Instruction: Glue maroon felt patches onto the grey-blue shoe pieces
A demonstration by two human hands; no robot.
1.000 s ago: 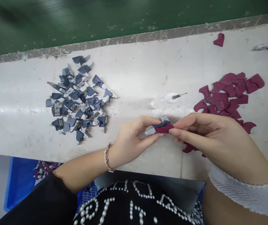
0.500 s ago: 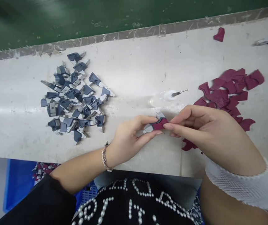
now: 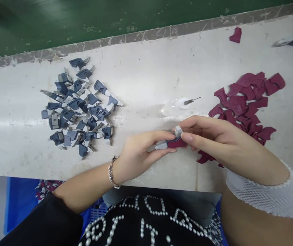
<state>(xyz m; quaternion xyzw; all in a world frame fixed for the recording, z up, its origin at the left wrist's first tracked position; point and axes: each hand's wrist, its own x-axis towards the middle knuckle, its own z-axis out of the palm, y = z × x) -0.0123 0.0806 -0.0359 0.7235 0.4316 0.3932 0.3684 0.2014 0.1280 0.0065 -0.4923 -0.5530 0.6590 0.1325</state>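
Item: grey-and-maroon part point(image 3: 172, 140), pinched between left hand point(image 3: 138, 153) and right hand point(image 3: 213, 140) above the white surface point(image 3: 146, 78). Beyond: glue bottle point(image 3: 179, 104); blue-grey parts pile point(image 3: 77, 106) at left; maroon pieces point(image 3: 246, 99) at right.

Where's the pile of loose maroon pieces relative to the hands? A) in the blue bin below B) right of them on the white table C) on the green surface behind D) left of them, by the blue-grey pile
B: the maroon pieces lie on the white table beside and beyond the right hand; the blue-grey pieces are the pile on the side of the left hand.
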